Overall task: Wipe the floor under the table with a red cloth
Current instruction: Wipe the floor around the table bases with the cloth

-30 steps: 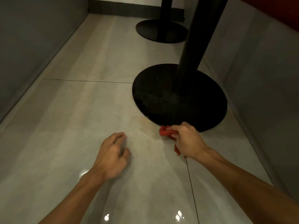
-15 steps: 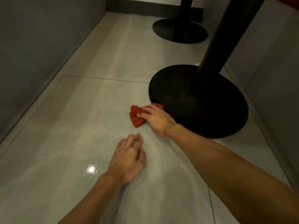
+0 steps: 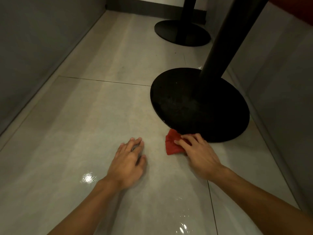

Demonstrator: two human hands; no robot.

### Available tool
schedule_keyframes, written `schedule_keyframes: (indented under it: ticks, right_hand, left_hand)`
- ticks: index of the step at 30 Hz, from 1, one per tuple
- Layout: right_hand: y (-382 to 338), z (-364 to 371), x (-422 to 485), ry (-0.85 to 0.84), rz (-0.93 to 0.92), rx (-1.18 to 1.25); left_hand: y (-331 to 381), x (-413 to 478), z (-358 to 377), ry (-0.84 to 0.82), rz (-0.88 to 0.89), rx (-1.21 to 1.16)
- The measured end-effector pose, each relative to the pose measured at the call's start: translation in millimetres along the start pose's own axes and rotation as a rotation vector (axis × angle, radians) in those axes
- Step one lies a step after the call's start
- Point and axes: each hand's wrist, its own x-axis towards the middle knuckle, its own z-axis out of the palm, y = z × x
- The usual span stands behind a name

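The right hand [image 3: 201,155], fingers [image 3: 188,139] spread flat, presses the red cloth [image 3: 172,147] at the near rim of the table base [image 3: 199,106], where it could snag (left hand [image 3: 128,161], fingers together, may slip).

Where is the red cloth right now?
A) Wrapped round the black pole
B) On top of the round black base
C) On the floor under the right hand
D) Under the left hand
C: the red cloth lies on the floor under the fingers of the right hand, right beside the round black base, while the left hand rests on bare floor.
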Motion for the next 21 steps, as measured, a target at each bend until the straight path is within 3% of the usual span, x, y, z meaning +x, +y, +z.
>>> schedule_keyframes:
  ticks: [4,9,14,16,18,21]
  right_hand:
    - [18,6,-37,0.010,0.149,0.103]
    - [40,11,-65,0.066,0.203,0.191]
    - [29,-27,-22,0.153,0.392,0.842]
    - [15,-34,10,0.239,0.347,0.790]
    - [2,-28,41,0.269,0.223,0.569]
    - [-11,-2,68,0.080,0.012,0.315]
  left_hand:
    - [-1,0,-1,-0.004,0.011,0.004]
    - [-1,1,0,-0.013,0.023,0.052]
    - [0,1,-2,-0.002,0.033,0.102]
    - [2,1,-2,0.000,0.025,0.092]
    - [1,-1,-2,-0.003,0.017,0.073]
    - [-1,-1,-2,-0.010,0.021,0.050]
